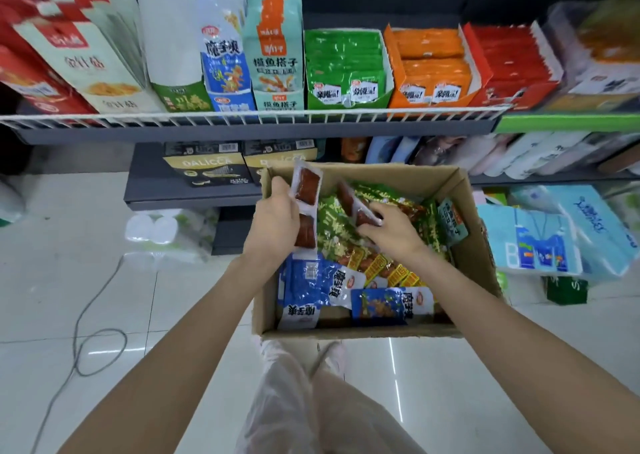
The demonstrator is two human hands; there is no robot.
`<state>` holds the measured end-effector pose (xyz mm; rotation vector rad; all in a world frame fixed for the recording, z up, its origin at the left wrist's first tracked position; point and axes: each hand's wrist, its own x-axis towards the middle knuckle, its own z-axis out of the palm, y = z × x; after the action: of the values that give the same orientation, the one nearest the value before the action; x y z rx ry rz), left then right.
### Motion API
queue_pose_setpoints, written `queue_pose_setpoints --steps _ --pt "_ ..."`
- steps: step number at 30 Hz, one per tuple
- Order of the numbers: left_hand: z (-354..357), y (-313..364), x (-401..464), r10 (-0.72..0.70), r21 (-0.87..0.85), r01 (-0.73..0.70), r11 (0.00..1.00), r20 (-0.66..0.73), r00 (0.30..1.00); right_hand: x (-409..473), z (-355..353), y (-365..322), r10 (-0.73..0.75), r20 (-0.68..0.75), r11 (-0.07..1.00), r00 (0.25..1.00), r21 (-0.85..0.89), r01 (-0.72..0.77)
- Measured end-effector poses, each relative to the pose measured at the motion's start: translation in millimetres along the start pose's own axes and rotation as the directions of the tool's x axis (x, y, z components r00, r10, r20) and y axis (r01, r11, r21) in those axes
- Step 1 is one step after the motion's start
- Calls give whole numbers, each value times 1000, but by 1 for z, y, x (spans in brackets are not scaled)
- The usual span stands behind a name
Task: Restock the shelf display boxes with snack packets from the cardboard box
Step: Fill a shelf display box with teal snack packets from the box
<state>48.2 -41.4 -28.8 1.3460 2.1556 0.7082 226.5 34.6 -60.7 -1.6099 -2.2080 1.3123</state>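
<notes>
Already lifted clear at center-left of the frame: a strip of clear vacuum packets (304, 195) with dark red snack pieces inside, gripped by the left hand (277, 216), fingers curled round its left edge. Long axis running near vertical, top end tilted slightly right and poking above the far rim of the cardboard box (464, 252), lower end hanging just over the blue packets (311, 280) at the box's near-left corner.

Just right of that, at frame center: a second clear red-snack packet (356, 207), lying diagonally on the green packets (332, 221), long axis slanting from upper left down to lower right. Pinched at its lower right end by the right hand (391, 232), thumb and fingertips closed on the packet edge, wrist coming in from the lower right. Free end pointing up and left, toward the left hand, so judged the nearer partner for stacking both strips together; gap between the two packets small, not touching as far as can be told.

Further right, more stock inside the box: orange-yellow packets (381, 268) near the right forearm, a teal packet (452, 219) leaning against the right wall.

Above, across the upper middle of the frame: green display box (346, 69), orange display box (431, 67), red display box (509, 64) behind the white wire shelf rail (242, 117). Straight up and away from both hands; matching box for the clear red packets not identifiable from here.
</notes>
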Motion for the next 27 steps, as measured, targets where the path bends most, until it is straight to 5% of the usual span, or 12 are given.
queue_pose_setpoints --steps 5,9,11,13,16,21,27 --pt "-22 24 26 -122 -221 136 966 76 990 -17 -43 -46 -200 -270 973 942 55 222" --pt "-40 61 49 -93 -652 246 717 260 961 -17 -53 -90 -421 -85 907 903 -68 416" --pt "-56 72 60 -58 -735 213 644 230 971 -10 -56 -108 -388 -85 915 918 87 394" --pt "-75 78 68 -4 -756 191 626 243 970 1 -61 -122 -302 -220 879 928 311 360" --pt "-94 77 82 79 -724 143 675 263 961 20 -65 -137 -205 -367 886 907 324 332" --pt "-124 76 108 181 -656 21 754 238 954 45 -64 -156 -8 -203 742 979 655 142" --pt "-149 58 144 215 -492 -167 854 41 976 60 -65 -177 129 -317 646 940 746 163"
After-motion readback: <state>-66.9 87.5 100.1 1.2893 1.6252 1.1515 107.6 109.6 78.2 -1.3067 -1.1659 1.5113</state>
